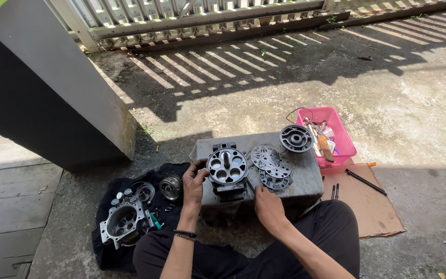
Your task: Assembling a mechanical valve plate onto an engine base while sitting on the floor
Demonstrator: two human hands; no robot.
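Cylinder block [227, 166] stands upright on the grey concrete-block bench [305, 181], bore face up toward the camera, centre shaft sticking up; long axis near vertical, tipped slightly toward the person.

Left hand [194, 182] is on it: fingers curled round the block's left rim, gripping. The block lies just right of that hand, touching.

Right hand [268, 205] rests on the bench's near edge, right of and below the block's base, close but apart. Fingers look loosely bent; can't tell if it holds anything. So the left hand is the nearer one.

Thin valve plates [270, 164] lie flat just right of the block; pulley [296, 138] behind them. Housing [121, 222] sits on the black cloth [110, 253], well left. Pink tray [343, 135] far right.
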